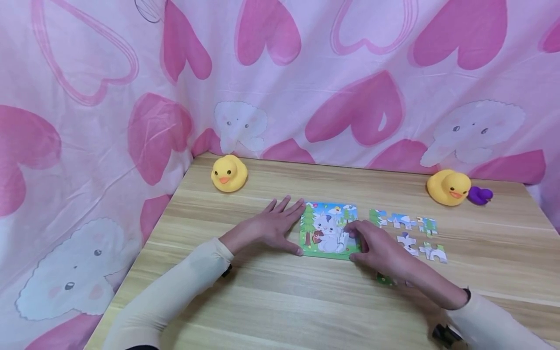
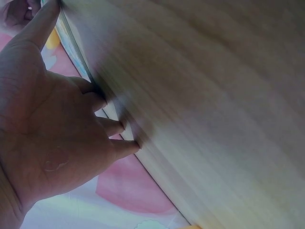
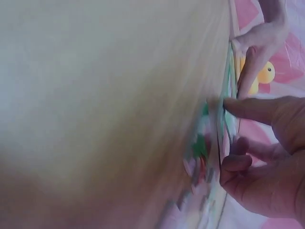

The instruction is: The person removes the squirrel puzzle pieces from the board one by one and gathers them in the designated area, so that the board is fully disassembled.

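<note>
A square jigsaw puzzle [image 1: 327, 224] with a white cartoon animal and green trees lies flat on the wooden table. My left hand [image 1: 277, 223] is spread at its left side, fingertips near the upper left corner and thumb at the lower left one. In the left wrist view the fingers of that hand [image 2: 57, 129] are extended. At the right side, my right hand [image 1: 380, 250] grips the puzzle's edge, thumb at the lower right corner and curled fingers over the picture. The right wrist view shows this thumb [image 3: 252, 109] against the near edge.
Several loose puzzle pieces [image 1: 403, 221] lie to the right, with a dark green piece [image 1: 385, 279] partly under the right forearm. One yellow duck [image 1: 229, 173] stands at the back left, another yellow duck [image 1: 448, 187] beside a purple duck [image 1: 480, 195] at the back right.
</note>
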### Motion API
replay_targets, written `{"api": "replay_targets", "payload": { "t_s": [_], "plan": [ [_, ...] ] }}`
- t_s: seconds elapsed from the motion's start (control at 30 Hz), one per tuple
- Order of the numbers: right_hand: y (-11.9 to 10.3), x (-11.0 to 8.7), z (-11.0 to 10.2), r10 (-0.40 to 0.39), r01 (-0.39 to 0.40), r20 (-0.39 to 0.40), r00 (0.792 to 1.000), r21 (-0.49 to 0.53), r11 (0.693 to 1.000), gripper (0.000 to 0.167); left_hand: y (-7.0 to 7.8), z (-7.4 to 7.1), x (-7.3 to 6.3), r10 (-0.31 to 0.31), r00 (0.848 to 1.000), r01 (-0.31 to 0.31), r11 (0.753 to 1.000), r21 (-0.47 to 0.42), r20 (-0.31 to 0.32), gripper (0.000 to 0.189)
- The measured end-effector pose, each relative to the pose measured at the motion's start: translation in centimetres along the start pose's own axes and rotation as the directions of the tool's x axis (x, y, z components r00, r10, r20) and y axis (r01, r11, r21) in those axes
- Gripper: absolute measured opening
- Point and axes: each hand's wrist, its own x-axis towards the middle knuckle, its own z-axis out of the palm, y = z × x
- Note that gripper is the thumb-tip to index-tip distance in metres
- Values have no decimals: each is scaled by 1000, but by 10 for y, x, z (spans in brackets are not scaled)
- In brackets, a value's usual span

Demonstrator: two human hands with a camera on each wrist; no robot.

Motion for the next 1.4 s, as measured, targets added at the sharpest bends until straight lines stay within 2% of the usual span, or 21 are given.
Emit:
{"api": "replay_targets", "payload": {
  "t_s": [0.17, 0.3, 0.5, 0.67, 0.8, 0.87, 0.93, 1.13, 1.2, 1.33, 1.4],
  "plan": [
    [-2, 6, -3, -46, 48, 45, 998, -31, 998, 59, 0, 0, 0, -2, 1000, 3, 1000, -7, 8, 124],
    [-3, 8, -4, -30, 32, 65, 997, -20, 999, 58, 0, -1, 0, -5, 1000, 5, 1000, -15, 12, 124],
    [0, -1, -9, -12, 11, 24, 1000, 43, 999, 62, 2, -1, 0, -8, 1000, 8, 1000, -17, 11, 123],
    [13, -25, -24, -57, 61, -58, 997, 81, 995, 63, 1, -1, 1, -7, 1000, 7, 1000, -27, 8, 123],
    [34, -53, -35, -144, 152, -154, 977, 42, 987, 62, 1, -1, 0, -5, 1000, 5, 999, -36, 7, 123],
    [47, -68, -39, -167, 170, -197, 966, 3, 985, 63, 1, 0, 0, -7, 1000, 7, 999, -35, 8, 123],
    [60, -82, -43, -164, 159, -221, 961, -39, 987, 65, 1, 0, -1, -9, 1000, 9, 1000, -29, 9, 123],
    [96, -117, -52, -87, 55, -248, 965, -135, 989, 67, 0, 2, -2, -16, 1000, 16, 999, -34, 8, 124],
    [106, -125, -54, -54, 19, -239, 969, -145, 989, 66, 0, 2, -2, -16, 1000, 16, 999, -35, 9, 124],
    [121, -136, -54, -28, -1, -216, 976, -133, 991, 64, 1, 2, -2, -10, 1000, 10, 1000, -27, 8, 124],
    [128, -139, -52, -45, 18, -215, 975, -126, 992, 64, 2, 2, -2, -6, 1000, 6, 1000, -26, 7, 123]
  ]
}}
